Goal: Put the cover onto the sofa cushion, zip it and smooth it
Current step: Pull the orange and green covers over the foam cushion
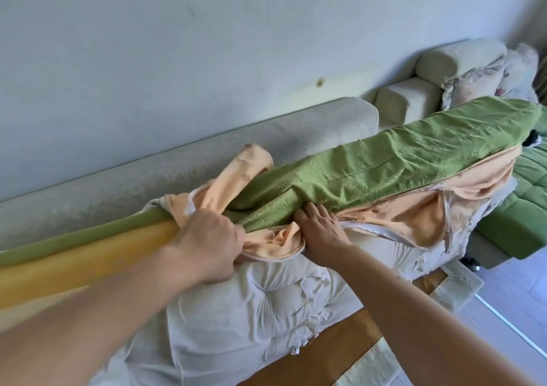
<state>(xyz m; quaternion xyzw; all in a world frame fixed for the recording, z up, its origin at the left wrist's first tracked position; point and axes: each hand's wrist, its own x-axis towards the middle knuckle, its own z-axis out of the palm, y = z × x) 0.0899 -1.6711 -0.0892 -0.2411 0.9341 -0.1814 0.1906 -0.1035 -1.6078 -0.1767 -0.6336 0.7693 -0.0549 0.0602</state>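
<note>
left hand (207, 243) grips cover (384, 161) edge | right hand (321, 232) on cushion (251, 305)

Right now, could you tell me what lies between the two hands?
Head view: a bunched peach fold of the cover sits between left hand and right hand.

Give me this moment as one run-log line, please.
cover: partly on | cushion: near end bare | left hand: grips cover edge | right hand: presses cover | zipping: not done
</note>
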